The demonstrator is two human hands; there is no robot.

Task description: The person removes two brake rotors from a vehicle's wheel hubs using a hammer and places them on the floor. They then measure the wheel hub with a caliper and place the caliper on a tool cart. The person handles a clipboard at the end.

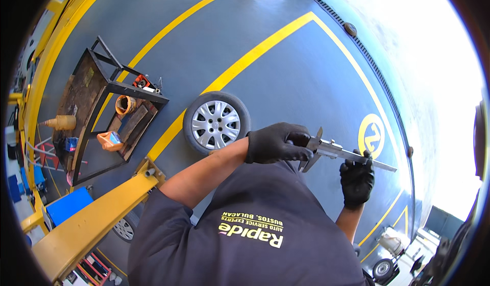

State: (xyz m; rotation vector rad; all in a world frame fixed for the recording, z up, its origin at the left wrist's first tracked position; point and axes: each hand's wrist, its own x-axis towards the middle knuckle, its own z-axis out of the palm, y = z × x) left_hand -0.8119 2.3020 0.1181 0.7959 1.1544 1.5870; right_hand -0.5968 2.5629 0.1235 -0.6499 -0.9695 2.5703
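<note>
A metal vernier caliper (333,148) is held up in front of my dark shirt, its beam slanting down to the right. My left hand (278,142), in a black glove, grips it at the jaw end with thumb and fingers closed. The jaws point up and down just past those fingertips. Farther along the beam, my right hand (356,181), also black-gloved, has its fingers curled around the thin bar, whose tip sticks out beyond them. Beyond my left wrist, a tire with a silver wheel (217,124) lies flat on the floor.
A dark metal cart (97,102) stands at left, carrying an orange jug (109,141), a yellow tub (125,104) and a tan bottle (61,123). A yellow lift arm (97,224) reaches in from the lower left. Yellow lines (265,46) cross the grey floor; a drain grate (377,64) runs beyond.
</note>
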